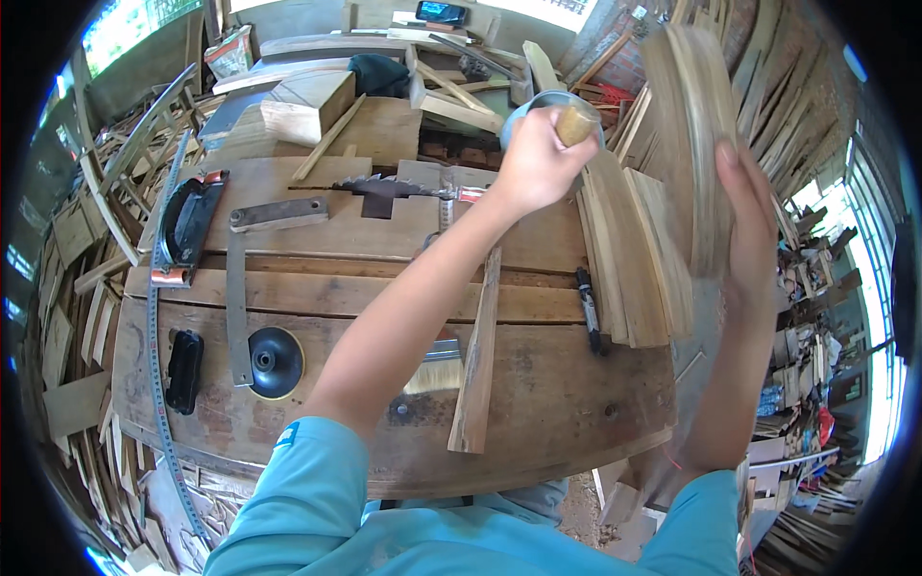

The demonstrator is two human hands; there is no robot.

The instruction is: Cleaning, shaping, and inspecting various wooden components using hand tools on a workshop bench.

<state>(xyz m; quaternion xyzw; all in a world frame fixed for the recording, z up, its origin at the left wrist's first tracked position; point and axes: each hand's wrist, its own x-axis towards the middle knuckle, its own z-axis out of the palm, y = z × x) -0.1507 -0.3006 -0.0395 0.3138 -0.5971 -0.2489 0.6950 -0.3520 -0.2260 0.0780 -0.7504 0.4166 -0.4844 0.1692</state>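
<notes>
Blue-edged measuring tape (pixel 154 355) runs down the far left of the wooden worktable (pixel 317 422), bending past its edge towards the heaped wood scraps. Just right of it lies a black-handled sanding tool (pixel 190 226) with orange-and-silver ends, and nearer the person a black oblong piece (pixel 184 372). Next come a hinged gauge (pixel 279 213), its long arm reaching down to a black round disc (pixel 276 363), and, farther back, a squared wooden block (pixel 307 108).

Near the middle, a toothed saw blade (pixel 384 185) shows in the tabletop. Below the left forearm lie a pale-bristled brush (pixel 437 372) and, partly covering its right side, a narrow wooden strip (pixel 477 360) pointing away from the person. The left hand (pixel 547 158) is closed around a round-ended, tan handle (pixel 576 125); a light-blue bowl (pixel 519 113) sits right behind it — whether the handle touches the bowl cannot be told.

Farther right are a black marker (pixel 589 312) and, beside it, several pale boards (pixel 624 259) on the table's right side. Beyond these the right hand (pixel 749 202) holds a curved wooden piece (pixel 687 144) nearly upright by its right edge — both blurred, most of the fingers hidden.
</notes>
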